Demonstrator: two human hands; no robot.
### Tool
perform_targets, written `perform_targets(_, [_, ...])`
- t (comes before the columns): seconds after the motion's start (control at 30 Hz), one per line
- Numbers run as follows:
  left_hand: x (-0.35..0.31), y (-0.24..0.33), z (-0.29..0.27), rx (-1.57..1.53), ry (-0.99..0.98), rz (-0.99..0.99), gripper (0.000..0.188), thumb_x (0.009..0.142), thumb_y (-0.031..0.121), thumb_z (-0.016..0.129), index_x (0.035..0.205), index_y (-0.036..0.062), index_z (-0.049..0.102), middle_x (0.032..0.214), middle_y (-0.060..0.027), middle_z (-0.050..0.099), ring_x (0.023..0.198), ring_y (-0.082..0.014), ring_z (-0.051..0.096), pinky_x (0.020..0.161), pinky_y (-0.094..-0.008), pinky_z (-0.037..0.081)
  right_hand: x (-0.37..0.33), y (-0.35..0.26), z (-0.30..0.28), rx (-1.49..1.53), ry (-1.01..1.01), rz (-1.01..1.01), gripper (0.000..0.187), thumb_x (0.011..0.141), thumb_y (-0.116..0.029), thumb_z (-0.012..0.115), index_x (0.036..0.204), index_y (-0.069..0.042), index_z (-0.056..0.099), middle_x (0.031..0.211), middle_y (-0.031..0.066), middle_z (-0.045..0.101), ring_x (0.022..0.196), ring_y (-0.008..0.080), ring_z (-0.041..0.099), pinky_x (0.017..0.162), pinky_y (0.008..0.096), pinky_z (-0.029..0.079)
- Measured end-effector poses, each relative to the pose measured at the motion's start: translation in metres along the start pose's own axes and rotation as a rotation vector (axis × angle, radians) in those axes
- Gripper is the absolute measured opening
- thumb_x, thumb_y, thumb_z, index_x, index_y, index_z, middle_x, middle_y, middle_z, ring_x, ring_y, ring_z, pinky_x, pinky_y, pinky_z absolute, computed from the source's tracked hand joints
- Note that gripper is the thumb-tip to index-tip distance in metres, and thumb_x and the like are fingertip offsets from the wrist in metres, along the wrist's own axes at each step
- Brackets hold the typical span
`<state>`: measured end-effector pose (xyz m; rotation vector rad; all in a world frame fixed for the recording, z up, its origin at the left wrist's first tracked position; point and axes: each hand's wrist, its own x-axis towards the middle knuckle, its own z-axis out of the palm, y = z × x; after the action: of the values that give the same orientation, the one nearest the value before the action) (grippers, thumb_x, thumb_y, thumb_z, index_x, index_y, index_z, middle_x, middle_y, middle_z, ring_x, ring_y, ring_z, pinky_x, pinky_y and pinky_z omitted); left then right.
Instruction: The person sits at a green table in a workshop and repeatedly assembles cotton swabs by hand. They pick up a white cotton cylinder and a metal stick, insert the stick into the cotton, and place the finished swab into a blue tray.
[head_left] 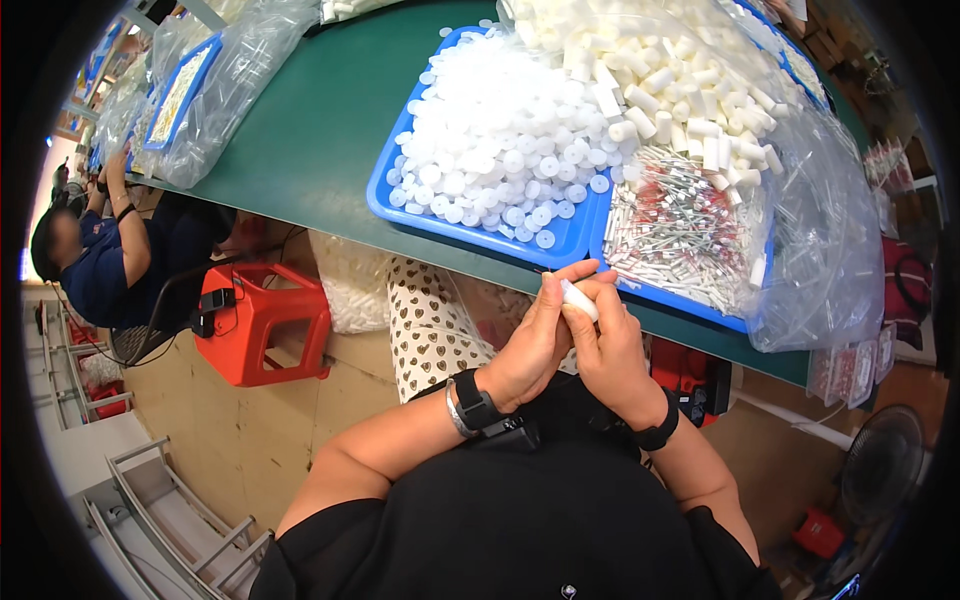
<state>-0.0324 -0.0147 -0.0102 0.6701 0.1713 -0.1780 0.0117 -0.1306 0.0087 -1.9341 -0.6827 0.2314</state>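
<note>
Close to the table's near edge, my two hands meet around a small white cylinder (pixel 579 300). My left hand (pixel 532 345) is closed, with its thumb against the cylinder's upper end and its fingers passing behind. A thin dark tip shows by that thumb, too small to name. My right hand (pixel 612 348) grips the lower part between thumb and curled fingers. Just beyond, a blue tray (pixel 385 190) carries a heap of translucent white discs (pixel 500 140). Beside it, a second blue tray (pixel 690 306) holds thin metal pins with white and red parts (pixel 685 215).
Cream-white cylinders (pixel 690 90) spill from a clear plastic bag (pixel 825 230) at the right. The green table (pixel 310 130) runs across the front. To the left are a red stool (pixel 262 325) and a seated person (pixel 115 250). A fan (pixel 880 465) stands lower right.
</note>
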Motion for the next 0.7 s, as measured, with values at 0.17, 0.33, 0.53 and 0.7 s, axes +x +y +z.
perform_targets(0.17, [-0.007, 0.01, -0.007, 0.05, 0.011, -0.088, 0.07, 0.101, 0.059, 0.023, 0.151, 0.0107, 0.024, 0.152, -0.014, 0.034, 0.13, -0.0268, 0.047, 0.104, -0.0427, 0.045, 0.005, 0.008, -0.012, 0.714, -0.29, 0.498, 0.027, 0.105, -0.025, 0.044, 0.109, 0.0, 0.055, 0.075, 0.0059, 0.059, 0.05, 0.0091, 0.049, 0.045, 0.0221, 0.037])
perform_targets(0.33, [-0.011, 0.021, -0.003, -0.011, 0.014, -0.058, 0.069, 0.102, 0.057, 0.023, 0.153, 0.0101, 0.025, 0.151, -0.0147, 0.036, 0.126, -0.0237, 0.05, 0.099, -0.0397, 0.048, 0.005, 0.011, -0.019, 1.079, -0.473, 0.675, 0.047, 0.107, -0.038, 0.033, 0.109, 0.002, 0.056, 0.072, 0.0054, 0.056, 0.043, 0.0048, 0.04, 0.04, 0.0168, 0.03])
perform_targets(0.53, [-0.015, 0.007, -0.008, 0.233, 0.075, 0.016, 0.054, 0.107, 0.042, 0.025, 0.14, 0.0021, 0.041, 0.14, -0.0136, 0.049, 0.118, -0.0201, 0.055, 0.099, -0.0375, 0.048, -0.003, 0.013, -0.006, 0.786, -0.425, 0.503, 0.039, 0.106, -0.032, 0.039, 0.105, 0.003, 0.056, 0.074, 0.0083, 0.061, 0.05, 0.0123, 0.051, 0.048, 0.0252, 0.042])
perform_targets(0.7, [-0.025, -0.004, -0.015, 0.109, 0.22, -0.127, 0.049, 0.108, 0.041, 0.026, 0.124, 0.0025, 0.052, 0.132, -0.0109, 0.055, 0.112, -0.0176, 0.057, 0.099, -0.0345, 0.044, -0.008, 0.003, 0.008, -0.072, -0.285, 0.104, 0.023, 0.101, -0.022, 0.05, 0.102, 0.0, 0.054, 0.083, 0.0228, 0.067, 0.071, 0.0398, 0.065, 0.062, 0.0468, 0.051])
